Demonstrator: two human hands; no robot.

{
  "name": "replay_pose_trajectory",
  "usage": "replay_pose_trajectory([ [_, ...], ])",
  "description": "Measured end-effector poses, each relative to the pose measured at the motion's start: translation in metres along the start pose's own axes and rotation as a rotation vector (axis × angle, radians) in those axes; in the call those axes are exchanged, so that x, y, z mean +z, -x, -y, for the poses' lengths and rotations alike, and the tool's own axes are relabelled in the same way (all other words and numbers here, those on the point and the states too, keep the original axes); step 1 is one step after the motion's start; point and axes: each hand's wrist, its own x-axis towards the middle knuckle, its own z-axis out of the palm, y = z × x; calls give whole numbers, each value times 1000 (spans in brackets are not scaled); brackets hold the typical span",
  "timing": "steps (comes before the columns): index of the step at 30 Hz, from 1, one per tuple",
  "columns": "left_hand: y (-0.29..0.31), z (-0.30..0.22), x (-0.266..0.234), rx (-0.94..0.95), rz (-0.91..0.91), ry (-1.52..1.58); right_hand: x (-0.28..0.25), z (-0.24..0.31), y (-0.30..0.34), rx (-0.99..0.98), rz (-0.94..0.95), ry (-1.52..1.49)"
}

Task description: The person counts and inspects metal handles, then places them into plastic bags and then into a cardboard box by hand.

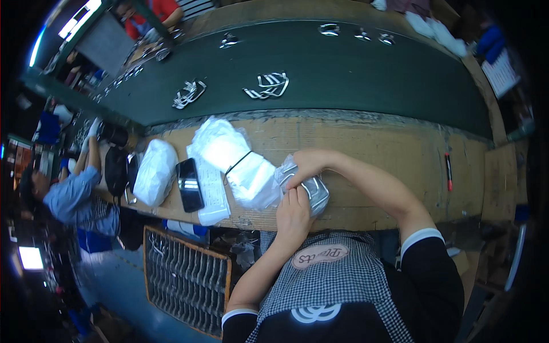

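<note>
Close to the table's near edge, both hands are closed on a clear plastic bag point(318, 197) with shiny bent metal bars, shaped like handles, inside it. My right hand point(311, 164) grips the bag from above, its thumb pointing down. From below, my left hand point(294, 210) pinches the plastic with bent fingers. Just left of the hands lies a stack of clear plastic bags point(251, 177), with a black band point(237, 166) across it. Part of the metal is hidden by my fingers.
A phone point(190, 184), a written sheet point(213, 197) and a white wrapped bundle point(155, 172) lie to the left. A red marker point(449, 171) is at right. Beyond runs a green belt point(354, 74) carrying metal handles point(269, 86). A slotted tray point(186, 280) stands below; co-workers point(74, 197) are at left and far.
</note>
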Motion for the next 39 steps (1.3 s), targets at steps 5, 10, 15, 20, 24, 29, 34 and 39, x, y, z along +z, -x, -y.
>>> replay_pose_trajectory([
  [5,8,8,25,229,2,145,38,-47,24,-217,-114,-427],
  [10,24,33,36,400,92,164,62,-38,51,-154,-287,-350],
  [15,0,41,35,688,147,237,99,-53,93,3,-721,-452],
  [20,-40,-24,21,906,248,405,154,-59,186,-10,-1111,-1082],
  [24,-51,-84,20,1061,201,559,189,-46,323,-105,-1400,-1183],
  [29,-39,-105,37,956,298,500,256,1,531,147,-1721,-937],
  [34,-33,-106,46,904,361,483,362,-18,658,678,-1689,-1070],
  [39,-36,-119,33,1008,362,402,409,-76,666,1260,-1165,-1015],
])
